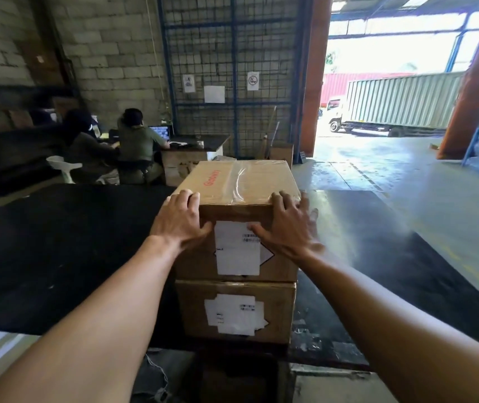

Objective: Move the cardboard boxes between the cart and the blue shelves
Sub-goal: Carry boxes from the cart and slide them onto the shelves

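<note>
The top cardboard box (pixel 239 199) is held by the left hand (pixel 178 219) and right hand (pixel 286 225) at its near corners — likely for lifting off the lower box (pixel 235 312).

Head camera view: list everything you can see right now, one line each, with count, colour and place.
Taped brown cardboard boxes: two, stacked at centre; upper box, lower box.
White paper labels: one on each box's near face.
Dark wooden desk: one, back left, with an open laptop.
Seated people: two, at the desk, backs to camera.
Blue wire-mesh panel: one, on the back wall, with three white signs.
White truck with grey container: one, outside the open doorway.
Left hand: fingers over the upper box's left top edge.
Right hand: fingers over its right top edge.
</note>
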The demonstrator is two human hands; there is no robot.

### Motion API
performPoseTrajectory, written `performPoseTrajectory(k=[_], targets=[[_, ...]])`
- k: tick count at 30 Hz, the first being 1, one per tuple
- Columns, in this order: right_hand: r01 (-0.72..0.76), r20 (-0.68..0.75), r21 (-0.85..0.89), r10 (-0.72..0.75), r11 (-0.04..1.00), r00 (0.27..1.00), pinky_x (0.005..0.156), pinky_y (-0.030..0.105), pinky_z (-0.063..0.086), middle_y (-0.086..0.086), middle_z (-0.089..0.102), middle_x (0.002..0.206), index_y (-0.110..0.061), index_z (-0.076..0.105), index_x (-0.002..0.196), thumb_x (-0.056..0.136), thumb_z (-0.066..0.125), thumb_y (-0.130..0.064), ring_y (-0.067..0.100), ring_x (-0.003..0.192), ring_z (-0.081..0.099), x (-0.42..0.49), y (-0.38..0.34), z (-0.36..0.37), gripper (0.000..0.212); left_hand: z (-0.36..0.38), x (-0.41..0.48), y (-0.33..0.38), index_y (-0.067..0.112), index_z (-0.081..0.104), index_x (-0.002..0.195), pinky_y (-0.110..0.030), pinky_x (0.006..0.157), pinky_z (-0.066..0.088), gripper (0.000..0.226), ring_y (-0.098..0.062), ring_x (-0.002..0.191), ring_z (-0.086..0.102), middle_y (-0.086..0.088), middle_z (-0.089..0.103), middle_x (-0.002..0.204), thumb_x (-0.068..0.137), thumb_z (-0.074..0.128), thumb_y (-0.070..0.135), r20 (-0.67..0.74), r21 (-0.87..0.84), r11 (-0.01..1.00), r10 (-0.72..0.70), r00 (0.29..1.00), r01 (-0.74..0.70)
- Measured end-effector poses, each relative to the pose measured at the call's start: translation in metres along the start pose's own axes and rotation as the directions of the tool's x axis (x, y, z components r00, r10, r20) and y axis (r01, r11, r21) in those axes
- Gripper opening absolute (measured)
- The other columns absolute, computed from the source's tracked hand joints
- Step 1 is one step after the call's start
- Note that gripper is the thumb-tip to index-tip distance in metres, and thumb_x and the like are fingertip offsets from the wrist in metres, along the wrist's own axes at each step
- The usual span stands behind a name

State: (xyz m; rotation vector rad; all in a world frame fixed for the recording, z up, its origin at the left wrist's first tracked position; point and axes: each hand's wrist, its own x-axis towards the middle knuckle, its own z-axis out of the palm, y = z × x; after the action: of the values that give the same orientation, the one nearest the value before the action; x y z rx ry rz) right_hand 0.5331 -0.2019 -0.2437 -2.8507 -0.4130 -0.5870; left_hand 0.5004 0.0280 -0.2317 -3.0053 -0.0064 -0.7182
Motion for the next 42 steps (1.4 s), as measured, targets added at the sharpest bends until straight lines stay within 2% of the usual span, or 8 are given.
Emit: performPoseTrajectory(k=[5,8,11,17,26,32,36,42], targets=[[-0.114,0.047,-0.029,0.115,0.993,0.992,0.100,0.077,0.029,0.002,0.009,0.158,-0.025,0.013,0.150,0.071,0.063,-0.076,0.060,0.138,0.008,-0.004,-0.019,0.037,0.107,0.037,0.004,-0.037,0.021,0.029,0.145,-0.052,0.113,0.024,0.099,-0.028,0.134,0.032,-0.008,0.032,0.143,0.068,0.069,0.069,0.021,-0.019,1.000,-0.015,1.000,0.016],[-0.097,0.008,0.052,0.097,0.994,0.995,0.092,0.065,0.047,0.003,0.009,0.154,-0.025,0.014,0.149,0.067,0.074,-0.068,0.054,0.131,0.025,-0.012,-0.013,0.039,0.110,0.048,-0.005,-0.037,0.025,0.021,0.145,-0.055,0.108,0.033,0.117,-0.030,0.137,0.020,-0.009,0.021,0.147,0.054,0.082,0.064,0.055,-0.101,0.995,-0.010,0.998,0.016],[-0.057,-0.036,0.069,0.060,0.996,0.998,0.089,0.058,0.050,0.004,0.008,0.153,-0.023,0.013,0.149,0.062,0.082,-0.061,0.046,0.128,0.026,-0.008,-0.017,0.030,0.117,0.044,-0.005,-0.038,0.028,0.013,0.141,-0.063,0.101,0.039,0.128,-0.036,0.138,0.009,-0.010,0.012,0.149,0.043,0.089,0.059,-0.016,-0.173,0.984,-0.036,0.999,0.033],[-0.020,-0.047,0.006,0.020,1.000,0.999,0.078,0.058,0.054,0.008,0.007,0.149,-0.022,0.014,0.147,0.058,0.090,-0.041,0.045,0.120,0.030,-0.004,-0.013,0.027,0.119,0.041,-0.003,-0.044,0.031,0.011,0.139,-0.064,0.080,0.051,0.129,-0.032,0.137,0.010,-0.003,0.012,0.150,0.041,0.093,0.049,-0.031,-0.210,0.978,-0.013,0.999,0.006],[-0.070,-0.089,0.033,0.073,0.997,0.993,0.092,0.056,0.048,0.011,0.012,0.151,-0.018,0.019,0.146,0.058,0.091,-0.034,0.043,0.122,0.031,-0.013,-0.026,0.022,0.114,0.040,-0.011,-0.031,0.020,0.017,0.144,-0.054,0.094,0.047,0.126,-0.033,0.139,0.013,-0.008,0.019,0.150,0.047,0.094,0.040,-0.063,-0.160,0.986,-0.062,0.996,0.051],[0.054,-0.265,0.039,-0.042,0.998,0.963,0.083,0.059,0.052,0.009,0.015,0.141,-0.019,0.020,0.137,0.050,0.095,-0.029,0.045,0.114,0.035,0.011,-0.051,0.005,0.115,0.015,-0.004,-0.058,0.017,0.021,0.138,-0.053,0.082,0.054,0.119,-0.038,0.131,0.027,-0.013,0.030,0.143,0.046,0.095,0.026,-0.221,-0.067,0.995,-0.090,0.971,0.077],[0.195,-0.389,0.073,-0.152,0.978,0.908,0.087,0.062,0.047,0.007,0.016,0.137,-0.017,0.020,0.135,0.050,0.095,-0.029,0.043,0.118,0.032,0.050,-0.092,-0.018,0.114,-0.033,0.007,-0.098,0.018,0.018,0.140,-0.057,0.088,0.051,0.118,-0.039,0.135,0.022,-0.012,0.025,0.146,0.050,0.094,0.024,-0.314,0.007,0.986,-0.157,0.936,0.167],[0.409,-0.307,0.255,-0.328,0.876,0.893,0.097,0.063,0.042,0.002,-0.003,0.144,-0.025,0.012,0.152,0.070,0.085,-0.027,0.048,0.125,0.023,0.094,-0.190,-0.033,0.110,-0.096,-0.028,-0.176,0.012,0.027,0.141,-0.055,0.085,0.052,0.119,-0.039,0.131,0.026,-0.013,0.030,0.144,0.046,0.096,0.027,-0.412,0.184,0.876,-0.344,0.844,0.447]])
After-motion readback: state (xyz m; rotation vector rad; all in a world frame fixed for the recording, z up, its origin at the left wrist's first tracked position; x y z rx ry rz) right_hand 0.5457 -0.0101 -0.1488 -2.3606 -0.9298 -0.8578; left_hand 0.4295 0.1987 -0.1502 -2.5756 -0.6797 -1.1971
